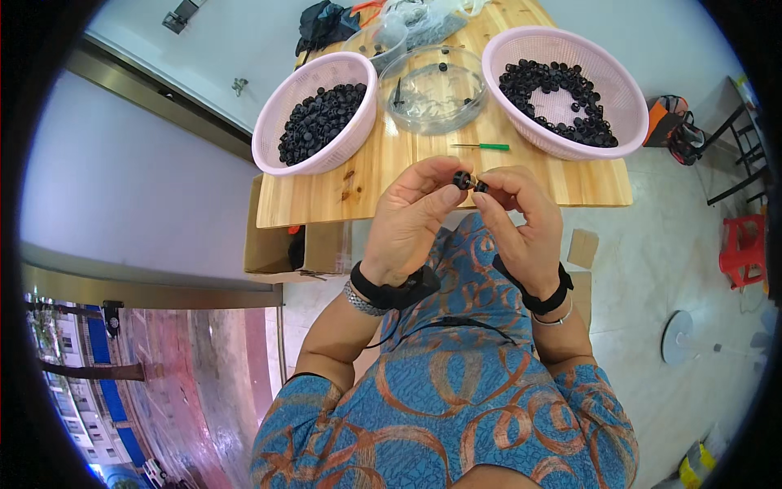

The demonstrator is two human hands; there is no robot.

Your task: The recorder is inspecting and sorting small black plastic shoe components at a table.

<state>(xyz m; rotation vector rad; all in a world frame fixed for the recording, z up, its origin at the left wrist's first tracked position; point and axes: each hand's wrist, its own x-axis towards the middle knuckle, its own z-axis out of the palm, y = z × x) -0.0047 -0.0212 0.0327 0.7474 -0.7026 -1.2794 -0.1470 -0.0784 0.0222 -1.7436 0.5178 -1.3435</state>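
My left hand (414, 218) and my right hand (521, 218) meet in front of my chest, just off the near edge of the wooden table (407, 175). Between their fingertips they pinch a small black round part (468, 181); both thumbs and forefingers close on it. I cannot tell whether it is one piece or two pressed together. Each wrist carries a black band. A pink basket (281, 114) of black parts stands to the left on the table, a second pink basket (627, 98) with fewer black parts to the right.
A clear plastic bowl (433, 90) sits between the baskets with a few small bits inside. A thin green-handled tool (487, 147) lies on the wood near it. Bags crowd the table's far end. A cardboard box (269, 244) stands under the table; a red stool (743, 248) stands at right.
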